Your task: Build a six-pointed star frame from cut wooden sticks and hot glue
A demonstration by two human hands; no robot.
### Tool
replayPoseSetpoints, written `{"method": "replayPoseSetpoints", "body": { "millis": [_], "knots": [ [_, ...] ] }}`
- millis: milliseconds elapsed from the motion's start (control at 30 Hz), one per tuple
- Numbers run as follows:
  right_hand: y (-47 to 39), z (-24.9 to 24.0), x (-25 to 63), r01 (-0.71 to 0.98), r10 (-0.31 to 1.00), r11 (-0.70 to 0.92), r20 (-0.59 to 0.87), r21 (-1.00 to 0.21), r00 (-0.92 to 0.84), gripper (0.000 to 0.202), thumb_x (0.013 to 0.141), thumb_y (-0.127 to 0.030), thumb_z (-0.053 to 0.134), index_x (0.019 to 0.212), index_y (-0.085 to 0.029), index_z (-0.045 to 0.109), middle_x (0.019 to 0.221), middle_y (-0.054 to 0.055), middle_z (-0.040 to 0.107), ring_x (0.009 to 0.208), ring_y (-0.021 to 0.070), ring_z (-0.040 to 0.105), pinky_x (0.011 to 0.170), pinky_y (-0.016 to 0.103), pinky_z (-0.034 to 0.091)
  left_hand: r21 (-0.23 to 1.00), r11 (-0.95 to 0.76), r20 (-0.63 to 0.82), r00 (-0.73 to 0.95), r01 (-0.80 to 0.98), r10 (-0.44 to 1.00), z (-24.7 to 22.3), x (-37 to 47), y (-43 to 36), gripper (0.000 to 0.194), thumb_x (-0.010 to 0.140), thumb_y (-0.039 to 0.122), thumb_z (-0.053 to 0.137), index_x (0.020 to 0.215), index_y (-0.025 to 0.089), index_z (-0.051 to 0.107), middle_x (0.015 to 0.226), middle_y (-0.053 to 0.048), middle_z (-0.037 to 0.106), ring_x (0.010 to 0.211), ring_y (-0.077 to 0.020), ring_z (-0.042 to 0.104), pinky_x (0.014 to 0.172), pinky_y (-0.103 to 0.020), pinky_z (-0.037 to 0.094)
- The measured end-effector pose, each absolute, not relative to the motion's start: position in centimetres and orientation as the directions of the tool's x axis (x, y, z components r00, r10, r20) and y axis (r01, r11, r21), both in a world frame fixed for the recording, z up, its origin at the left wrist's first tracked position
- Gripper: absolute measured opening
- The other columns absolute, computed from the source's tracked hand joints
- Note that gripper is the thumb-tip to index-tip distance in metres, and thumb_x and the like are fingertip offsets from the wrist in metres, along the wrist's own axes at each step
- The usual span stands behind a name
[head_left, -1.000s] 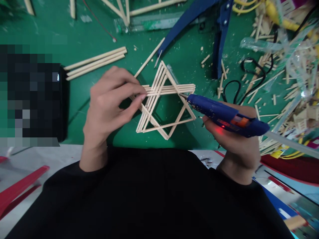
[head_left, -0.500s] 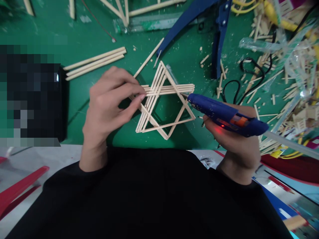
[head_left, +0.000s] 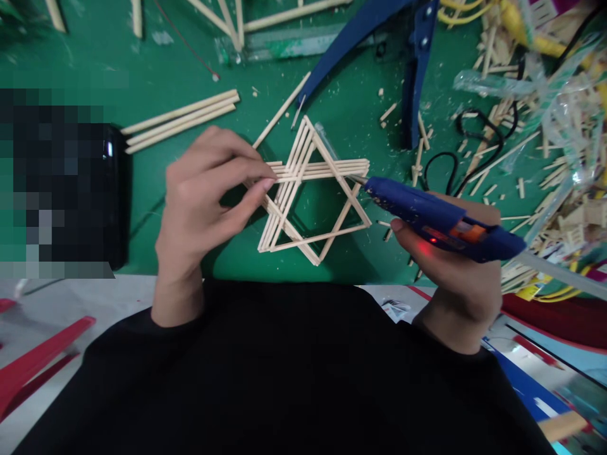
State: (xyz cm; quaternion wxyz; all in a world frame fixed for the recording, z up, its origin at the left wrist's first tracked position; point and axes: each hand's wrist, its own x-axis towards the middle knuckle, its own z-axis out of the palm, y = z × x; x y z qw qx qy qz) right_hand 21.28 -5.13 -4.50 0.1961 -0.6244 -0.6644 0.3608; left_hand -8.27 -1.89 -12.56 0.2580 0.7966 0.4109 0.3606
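Left fingers (head_left: 246, 167) pinch together while right fingers (head_left: 474, 210) curl inward.

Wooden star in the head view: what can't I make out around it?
Head view:
Wooden star, left tip: mostly hidden by the left hand.
Right hand, grip: mostly behind the glue gun.
Glue stick: end cut off by the right edge.
Blue tool: top cut off by the upper edge.
Any fresh glue at the nozzle: too small to tell.
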Motion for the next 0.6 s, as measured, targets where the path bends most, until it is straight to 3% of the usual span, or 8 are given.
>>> {"method": "replayPoseSetpoints", "body": {
  "millis": [100,167,267,300,367,433,533,600],
  "knots": [
    [-4.8,-4.8,22.7,0.738,0.986,0.095,-0.041,-0.668,-0.164,0.022,0.077,-0.025,0.072,0.069,-0.024,0.051,0.060,-0.007,0.047,0.049,0.0079,0.039,0.044,0.024,0.029,0.657,-0.515,0.375,0.354,0.551,0.857,-12.4,-9.1,-2.0,0.018,0.092,0.016,0.067,0.108,0.023,0.070,0.096,-0.004,0.070,0.089,-0.0181,0.066,0.077,-0.035,0.054],
    [-4.7,-5.5,24.5,0.808,0.988,0.152,0.075,-0.569,-0.133,0.025,0.074,-0.033,0.070,0.071,-0.024,0.047,0.064,-0.005,0.047,0.052,0.0091,0.040,0.047,0.026,0.029,0.583,-0.410,0.313,0.271,0.701,0.910,-12.1,-9.9,-2.1,0.019,0.094,0.019,0.063,0.111,0.025,0.071,0.100,-0.005,0.069,0.097,-0.0230,0.066,0.086,-0.042,0.053],
    [-4.3,-7.3,27.8,0.957,0.966,0.137,0.249,-0.256,-0.071,0.032,0.066,-0.043,0.065,0.073,-0.026,0.038,0.069,-0.002,0.043,0.060,0.0138,0.040,0.056,0.032,0.030,0.453,-0.137,0.092,0.107,0.881,0.990,-11.8,-11.3,-2.2,0.025,0.086,0.027,0.075,0.111,0.024,0.072,0.109,-0.009,0.066,0.112,-0.0341,0.061,0.099,-0.057,0.045],
    [-4.2,-7.9,28.9,0.986,0.963,0.081,0.267,-0.143,-0.040,0.033,0.062,-0.039,0.063,0.074,-0.027,0.035,0.072,-0.001,0.042,0.061,0.0140,0.039,0.056,0.033,0.030,0.417,-0.058,0.014,0.057,0.907,0.998,-11.7,-11.6,-2.2,0.031,0.082,0.030,0.079,0.111,0.024,0.072,0.112,-0.009,0.064,0.115,-0.0366,0.058,0.102,-0.061,0.042],
    [-3.8,-9.2,30.6,0.998,0.972,-0.060,0.229,0.023,0.053,0.042,0.052,-0.033,0.064,0.078,-0.028,0.031,0.076,0.000,0.044,0.063,0.0140,0.038,0.056,0.034,0.028,0.391,0.045,-0.095,-0.008,0.919,0.995,-11.6,-12.0,-2.2,0.037,0.079,0.034,0.082,0.113,0.026,0.072,0.116,-0.009,0.063,0.118,-0.0381,0.056,0.105,-0.065,0.038],
    [-3.4,-10.0,31.6,0.985,0.986,-0.140,0.109,0.103,0.129,0.045,0.051,-0.031,0.065,0.083,-0.028,0.033,0.086,0.005,0.050,0.068,0.0163,0.044,0.057,0.036,0.031,0.392,0.074,-0.125,-0.027,0.917,0.992,-11.4,-11.9,-2.2,0.030,0.082,0.036,0.078,0.111,0.027,0.073,0.114,-0.008,0.063,0.117,-0.0372,0.055,0.107,-0.067,0.036],
    [-3.1,-10.3,32.2,0.989,0.990,-0.109,-0.078,0.097,0.116,0.047,0.058,-0.034,0.068,0.094,-0.024,0.040,0.105,0.016,0.054,0.089,0.0247,0.056,0.069,0.043,0.045,0.413,0.044,-0.072,-0.016,0.910,0.997,-10.9,-11.3,-2.3,0.019,0.084,0.038,0.076,0.099,0.026,0.076,0.103,-0.007,0.065,0.110,-0.0362,0.059,0.104,-0.065,0.037],
    [-3.3,-10.0,32.3,0.997,0.990,-0.032,-0.132,0.073,0.041,0.053,0.060,-0.035,0.072,0.101,-0.022,0.043,0.110,0.019,0.054,0.103,0.0295,0.057,0.083,0.047,0.050,0.444,0.031,-0.013,-0.028,0.895,1.000,-10.7,-11.0,-2.4,0.013,0.087,0.037,0.073,0.095,0.027,0.076,0.097,-0.006,0.065,0.105,-0.0343,0.061,0.100,-0.060,0.042]
  ]
}}
